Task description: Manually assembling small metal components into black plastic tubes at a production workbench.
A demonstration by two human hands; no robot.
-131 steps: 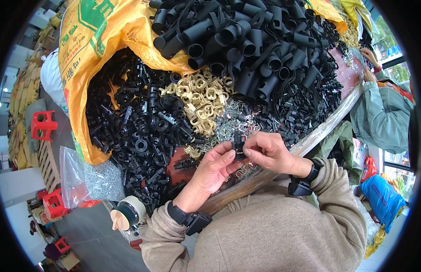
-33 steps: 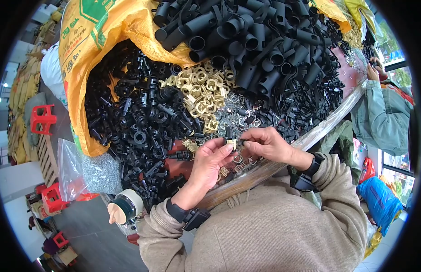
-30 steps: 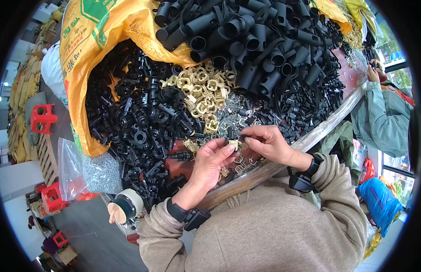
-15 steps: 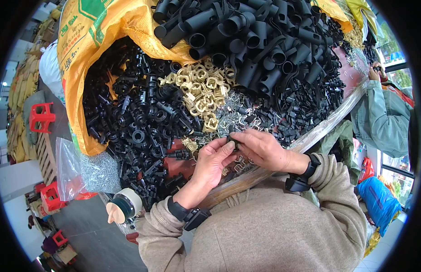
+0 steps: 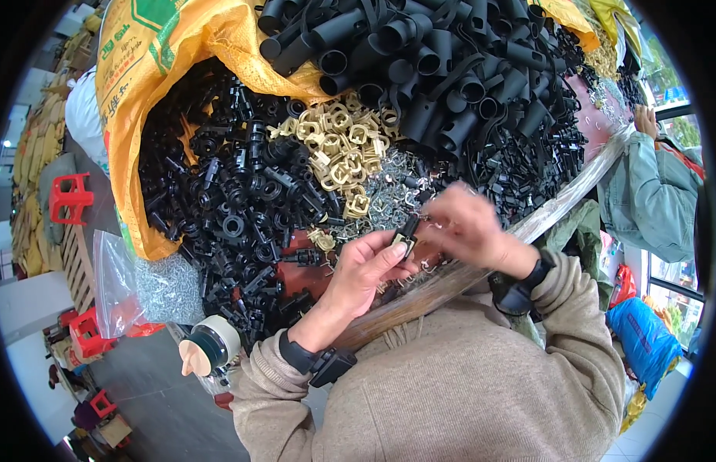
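Note:
A small black plastic part with a pale piece on it [image 5: 405,230] is pinched between the thumb and fingers of my left hand [image 5: 368,268]. My right hand [image 5: 467,225], smeared by motion, hovers just right of that part, over the near edge of the heap of small metal pieces; its fingers are too blurred to read. Beyond both hands lie silvery metal bits [image 5: 382,192] and a pile of cream-coloured plastic rings [image 5: 348,150]. Small black plastic clips [image 5: 519,171] are heaped to the right of them.
Black round fittings [image 5: 233,225] spill from a yellow woven sack [image 5: 127,131] on the left. Black tubes [image 5: 419,58] are piled at the back. A wooden edge [image 5: 419,304] runs before me. A lidded cup [image 5: 211,343] and a bag of screws [image 5: 169,289] stand left. A co-worker's sleeve [image 5: 654,192] shows right.
My right hand has come away from the left and moved to the right and a little farther out. The black part now shows in my left hand. The co-worker's hand has shifted slightly.

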